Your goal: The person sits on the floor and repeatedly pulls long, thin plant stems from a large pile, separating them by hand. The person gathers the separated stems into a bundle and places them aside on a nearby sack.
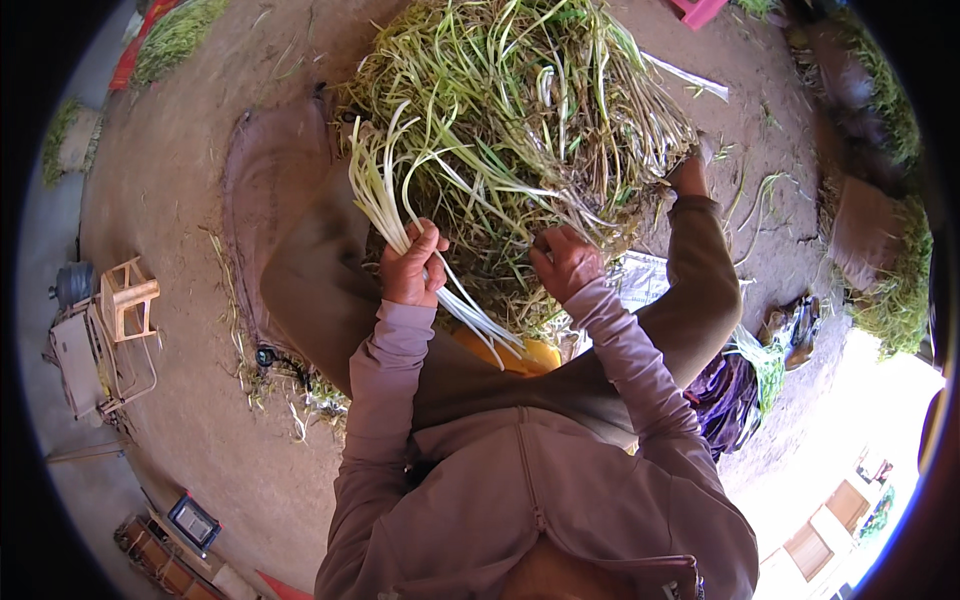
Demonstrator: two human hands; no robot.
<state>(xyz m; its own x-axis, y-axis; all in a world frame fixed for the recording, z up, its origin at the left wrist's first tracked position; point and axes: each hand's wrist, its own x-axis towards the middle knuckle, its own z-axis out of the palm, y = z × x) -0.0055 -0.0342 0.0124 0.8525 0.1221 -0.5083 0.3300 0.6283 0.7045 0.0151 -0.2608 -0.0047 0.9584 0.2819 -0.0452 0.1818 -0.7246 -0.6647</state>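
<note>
My left hand [412, 262] is closed around a bunch of slender pale stalks [375, 191], which stick out above the fist and trail below it over my lap. In front of me, between my legs, lies a big heap of tangled green and yellowed leafy stalks [480, 97]. My right hand [568, 261] is at the heap's near edge with its fingers curled. Loose stems lie just beyond it; whether its fingers pinch any of them is hidden. Something yellow [536, 356] shows under the trailing stalk ends.
A brownish sack [262, 172] lies by my left leg. To the right are a bundle of purple strips [724, 397], shoes [799, 330] and green bunches [900, 300]. A wooden stool [130, 300] and a folding chair [79, 360] stand far left. Printed sheeting [637, 281] shows beside my right wrist.
</note>
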